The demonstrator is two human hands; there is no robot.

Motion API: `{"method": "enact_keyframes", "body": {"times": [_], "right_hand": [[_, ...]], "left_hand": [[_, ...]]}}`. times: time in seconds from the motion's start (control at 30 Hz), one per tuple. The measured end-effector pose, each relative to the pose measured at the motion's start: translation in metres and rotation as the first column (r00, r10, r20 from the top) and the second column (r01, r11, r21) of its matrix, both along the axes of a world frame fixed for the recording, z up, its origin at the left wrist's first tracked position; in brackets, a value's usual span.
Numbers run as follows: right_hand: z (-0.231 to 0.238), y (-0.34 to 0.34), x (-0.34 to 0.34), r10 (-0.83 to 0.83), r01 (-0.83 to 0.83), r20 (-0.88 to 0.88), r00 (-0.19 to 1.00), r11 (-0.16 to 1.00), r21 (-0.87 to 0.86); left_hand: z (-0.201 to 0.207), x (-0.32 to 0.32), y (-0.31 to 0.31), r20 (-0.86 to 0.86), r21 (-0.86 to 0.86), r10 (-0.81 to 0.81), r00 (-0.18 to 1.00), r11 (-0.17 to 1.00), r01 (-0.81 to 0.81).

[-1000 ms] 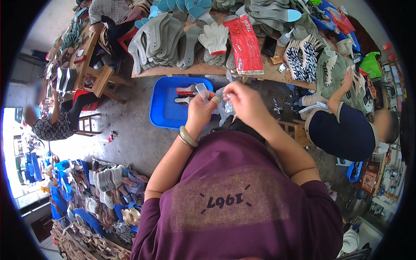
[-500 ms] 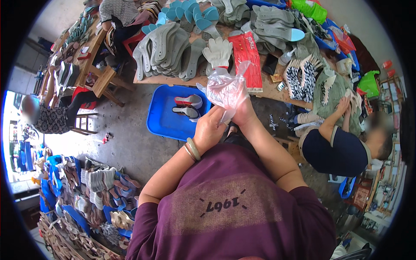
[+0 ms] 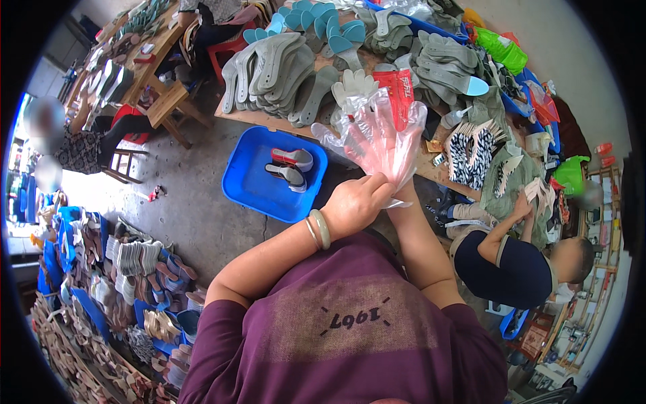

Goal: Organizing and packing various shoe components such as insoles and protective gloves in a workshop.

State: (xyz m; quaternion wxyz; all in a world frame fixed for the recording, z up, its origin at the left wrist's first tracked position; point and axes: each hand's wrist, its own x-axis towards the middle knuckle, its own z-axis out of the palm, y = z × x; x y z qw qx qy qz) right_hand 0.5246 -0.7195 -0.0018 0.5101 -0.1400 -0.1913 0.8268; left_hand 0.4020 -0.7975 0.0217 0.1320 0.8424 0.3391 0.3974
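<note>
A thin clear plastic glove (image 3: 416,121) covers my right hand (image 3: 382,145), whose fingers are spread inside it. My left hand (image 3: 356,204), with bangles at its wrist, pinches the glove's cuff near my right wrist. Loose film sticks out to the left of the gloved fingers. Just beyond them, a white knit glove (image 3: 355,87) and a red printed packet (image 3: 400,94) lie on the worktable (image 3: 269,122), partly hidden by the plastic.
Grey insole pieces (image 3: 272,71) are piled on the table. A blue tub (image 3: 250,203) on the floor holds a red-and-white shoe piece (image 3: 293,158) and a dark one (image 3: 288,176). At right a co-worker (image 3: 505,259) handles fabric pieces; shoe parts (image 3: 138,259) crowd the lower left.
My right hand has pushed into the bunched plastic glove and its fingers have spread. Both hands have shifted right, my left hand staying on the cuff.
</note>
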Motion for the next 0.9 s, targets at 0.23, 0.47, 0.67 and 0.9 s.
{"method": "enact_keyframes", "body": {"times": [0.23,0.47,0.67,0.9], "right_hand": [[0.002,-0.006,-0.004,0.02,0.014,-0.176,0.984,0.981,0.192],[0.019,0.013,-0.021,-0.157,0.175,-0.082,0.984,0.933,0.314],[0.021,0.044,-0.016,-0.428,0.404,0.106,0.898,0.895,0.188],[0.035,0.049,-0.027,-0.417,0.273,0.703,0.576,0.909,0.316]], "left_hand": [[-0.002,0.005,0.002,0.004,0.003,-0.08,0.997,0.997,0.08],[0.003,0.011,-0.002,-0.009,-0.088,-0.16,0.987,0.983,0.159],[0.004,0.004,0.007,-0.042,-0.131,-0.101,0.994,0.987,0.095],[0.037,0.0,0.019,0.168,-0.247,0.413,0.895,0.897,-0.367]]}}
